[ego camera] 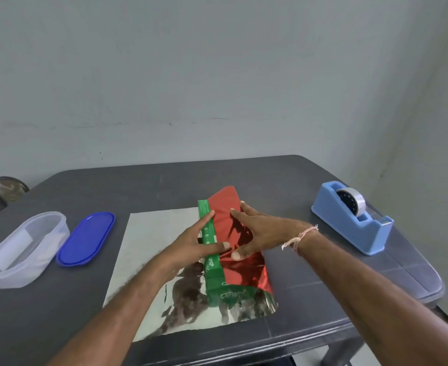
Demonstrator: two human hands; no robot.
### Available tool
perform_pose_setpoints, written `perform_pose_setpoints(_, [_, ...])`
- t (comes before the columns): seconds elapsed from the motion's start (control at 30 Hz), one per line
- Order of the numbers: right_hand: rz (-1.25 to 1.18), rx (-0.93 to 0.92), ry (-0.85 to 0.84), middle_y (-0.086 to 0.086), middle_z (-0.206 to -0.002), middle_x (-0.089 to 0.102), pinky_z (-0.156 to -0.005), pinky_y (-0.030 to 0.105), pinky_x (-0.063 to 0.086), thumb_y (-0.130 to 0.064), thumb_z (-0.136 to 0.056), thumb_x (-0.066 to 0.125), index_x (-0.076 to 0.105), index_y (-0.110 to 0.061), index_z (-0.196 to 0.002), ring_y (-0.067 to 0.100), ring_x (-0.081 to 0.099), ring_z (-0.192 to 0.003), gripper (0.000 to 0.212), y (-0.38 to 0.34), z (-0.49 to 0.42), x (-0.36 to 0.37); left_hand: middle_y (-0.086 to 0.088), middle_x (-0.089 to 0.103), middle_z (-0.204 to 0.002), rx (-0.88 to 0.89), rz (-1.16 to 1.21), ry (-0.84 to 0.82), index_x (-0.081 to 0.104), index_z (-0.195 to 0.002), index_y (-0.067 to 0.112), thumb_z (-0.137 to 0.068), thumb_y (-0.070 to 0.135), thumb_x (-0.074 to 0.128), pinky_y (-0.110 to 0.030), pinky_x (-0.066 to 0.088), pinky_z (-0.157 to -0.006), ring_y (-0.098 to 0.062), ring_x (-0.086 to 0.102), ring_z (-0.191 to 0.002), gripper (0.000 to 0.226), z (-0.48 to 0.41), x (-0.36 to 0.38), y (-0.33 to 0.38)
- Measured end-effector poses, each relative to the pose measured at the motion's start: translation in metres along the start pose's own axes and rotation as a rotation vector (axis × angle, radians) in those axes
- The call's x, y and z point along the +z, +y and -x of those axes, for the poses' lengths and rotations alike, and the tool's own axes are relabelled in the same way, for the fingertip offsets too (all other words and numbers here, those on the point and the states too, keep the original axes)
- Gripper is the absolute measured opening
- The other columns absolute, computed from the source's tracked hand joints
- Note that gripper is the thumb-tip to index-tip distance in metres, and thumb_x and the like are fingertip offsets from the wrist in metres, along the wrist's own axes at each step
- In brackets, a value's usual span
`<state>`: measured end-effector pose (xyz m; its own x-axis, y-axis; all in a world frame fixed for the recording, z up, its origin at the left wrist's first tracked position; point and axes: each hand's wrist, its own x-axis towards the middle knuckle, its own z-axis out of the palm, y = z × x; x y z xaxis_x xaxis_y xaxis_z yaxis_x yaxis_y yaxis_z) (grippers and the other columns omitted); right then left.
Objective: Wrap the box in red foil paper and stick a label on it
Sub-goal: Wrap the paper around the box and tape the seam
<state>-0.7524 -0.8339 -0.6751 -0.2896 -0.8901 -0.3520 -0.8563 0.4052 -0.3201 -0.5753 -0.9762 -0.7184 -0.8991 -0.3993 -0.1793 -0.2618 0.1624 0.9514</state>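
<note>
Box [215, 281] lay on red foil paper [240, 270], well left of tape dispenser [349, 220]. Left hand [193, 241] and right hand [259, 233] pressed the flap down, fingers straight. Risk: reaching for tape frees springy foil; flap reopens.

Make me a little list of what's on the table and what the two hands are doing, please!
box: long green cardboard box, lying on the sheet, partly covered
paper: red foil paper, folded over the box's right side; silver underside up
left hand: flat on the box's bare green strip
right hand: fingers spread, pressing the red foil down
tape: blue plastic tape dispenser, far right
tub: clear oval plastic tub, far left, lid off
lid: blue oval plastic lid, beside the tub
table: dark grey table
</note>
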Motion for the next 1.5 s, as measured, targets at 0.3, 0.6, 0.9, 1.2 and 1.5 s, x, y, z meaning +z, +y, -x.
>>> perform_pose_setpoints(0.3, [-0.095, -0.013, -0.005, 0.001, -0.169, -0.026, -0.128, 0.043, 0.013, -0.061, -0.081, 0.078, -0.014, -0.029, -0.163, 0.029, 0.002, -0.159, 0.128, -0.005, 0.018, 0.009, 0.018, 0.064, -0.130, -0.040, 0.010, -0.023, 0.017, -0.158, 0.051, -0.081, 0.035, 0.084, -0.014, 0.054, -0.071, 0.000, 0.066, -0.108, 0.104, 0.006, 0.000, 0.001])
perform_pose_setpoints(0.6, [-0.161, 0.005, 0.028, -0.001, -0.170, -0.025, -0.128, 0.047, 0.017, -0.062, -0.080, 0.077, -0.010, -0.031, -0.164, 0.030, 0.009, -0.159, 0.125, -0.003, 0.025, 0.022, 0.013, 0.066, -0.133, 0.051, 0.011, 0.003, 0.019, -0.156, 0.053, -0.082, 0.030, 0.085, -0.018, 0.058, -0.078, -0.003, 0.072, -0.103, 0.101, 0.007, 0.005, -0.001])
perform_pose_setpoints(0.9, [-0.266, 0.007, 0.070, -0.006, -0.170, -0.023, -0.128, 0.050, 0.016, -0.059, -0.080, 0.079, -0.006, -0.036, -0.164, 0.029, 0.009, -0.159, 0.121, -0.003, 0.025, 0.028, 0.011, 0.064, -0.131, 0.080, 0.027, 0.040, 0.042, -0.151, 0.045, -0.080, 0.031, 0.085, -0.015, 0.056, -0.081, -0.006, 0.067, -0.112, 0.085, 0.007, 0.007, -0.007])
perform_pose_setpoints(1.2, [-0.517, 0.174, 0.817, 0.002, -0.170, 0.021, -0.126, 0.049, 0.023, -0.054, -0.077, 0.084, 0.028, -0.029, -0.161, 0.021, 0.015, -0.157, 0.104, 0.031, 0.052, 0.055, 0.016, 0.058, -0.130, 0.061, 0.031, 0.064, 0.042, -0.151, 0.044, -0.081, 0.031, 0.083, -0.019, 0.050, -0.094, -0.014, 0.056, -0.127, 0.083, 0.007, 0.004, -0.008])
perform_pose_setpoints(1.5, [-0.744, 0.797, 1.349, 0.018, -0.169, 0.010, -0.126, 0.054, 0.014, -0.024, -0.077, 0.088, 0.006, -0.015, -0.164, 0.037, 0.007, -0.157, 0.120, 0.117, 0.082, 0.069, 0.022, 0.052, -0.128, 0.074, -0.015, 0.060, 0.041, -0.149, 0.052, -0.069, 0.047, 0.083, -0.039, 0.038, -0.117, -0.019, 0.048, -0.138, 0.090, 0.000, 0.007, -0.015])
